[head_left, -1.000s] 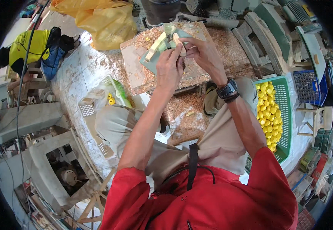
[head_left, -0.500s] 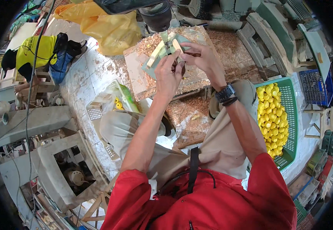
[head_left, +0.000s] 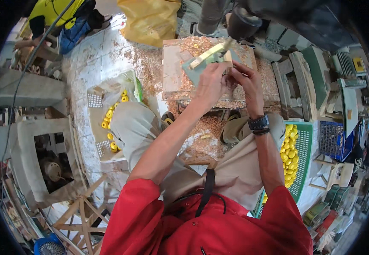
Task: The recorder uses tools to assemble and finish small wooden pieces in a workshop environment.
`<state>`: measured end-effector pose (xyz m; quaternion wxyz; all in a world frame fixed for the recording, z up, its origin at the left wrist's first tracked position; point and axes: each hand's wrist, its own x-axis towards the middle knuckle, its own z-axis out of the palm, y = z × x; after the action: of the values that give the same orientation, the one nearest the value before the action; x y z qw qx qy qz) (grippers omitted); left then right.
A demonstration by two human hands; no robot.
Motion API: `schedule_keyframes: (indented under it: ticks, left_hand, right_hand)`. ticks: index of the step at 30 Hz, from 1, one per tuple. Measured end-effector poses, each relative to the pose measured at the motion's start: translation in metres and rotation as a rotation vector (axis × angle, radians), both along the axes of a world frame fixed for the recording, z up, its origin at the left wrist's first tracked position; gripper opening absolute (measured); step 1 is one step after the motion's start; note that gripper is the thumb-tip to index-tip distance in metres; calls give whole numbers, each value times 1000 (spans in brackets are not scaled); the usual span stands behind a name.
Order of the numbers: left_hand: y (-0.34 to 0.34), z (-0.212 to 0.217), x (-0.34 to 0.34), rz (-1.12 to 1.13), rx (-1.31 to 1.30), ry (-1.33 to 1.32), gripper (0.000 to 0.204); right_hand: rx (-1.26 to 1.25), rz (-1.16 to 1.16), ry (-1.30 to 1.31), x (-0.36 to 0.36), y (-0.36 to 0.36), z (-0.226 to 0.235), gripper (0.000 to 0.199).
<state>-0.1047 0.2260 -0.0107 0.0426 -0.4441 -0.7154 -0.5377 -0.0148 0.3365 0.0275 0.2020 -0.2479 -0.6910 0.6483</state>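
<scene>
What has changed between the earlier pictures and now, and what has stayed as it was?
The view has shifted: the board appears farther right, the green basket lower, and the co-worker is now cut off by the upper rim. More yellow pieces show in the white crate. The left hand and right hand stay close together by the wooden strips; no change of grip is clear.

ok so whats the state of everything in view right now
left hand: fingers bent, any grip hidden
right hand: fingers bent, close beside the left, grip unclear
long pale strip: lying slantwise on the green plate
worktable: littered with shavings
green basket: holding many yellow pieces
whitish basket: yellow pieces inside
watch: strapped on right wrist
</scene>
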Motion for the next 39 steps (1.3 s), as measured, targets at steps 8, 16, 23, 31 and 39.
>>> schedule_keyframes:
  ticks: [8, 16, 23, 31, 39]
  left_hand:
    - [5, -6, 1, 58, 49, -141, 38]
    - [5, -6, 3, 76, 17, -163, 31]
    - [7, -4, 2, 70, -30, -255, 37]
    - [6, -2, 4, 86, 3, -172, 51]
    - [6, -8, 2, 70, 36, -135, 54]
  right_hand:
    - [-43, 41, 43, -2, -2, 0, 35]
    - [13, 42, 28, 1, 5, -6, 40]
    - [73, -10, -42, 1, 6, -6, 41]
    - [-26, 8, 29, 1, 2, -2, 38]
    - [-55, 92, 82, 0, 3, -7, 41]
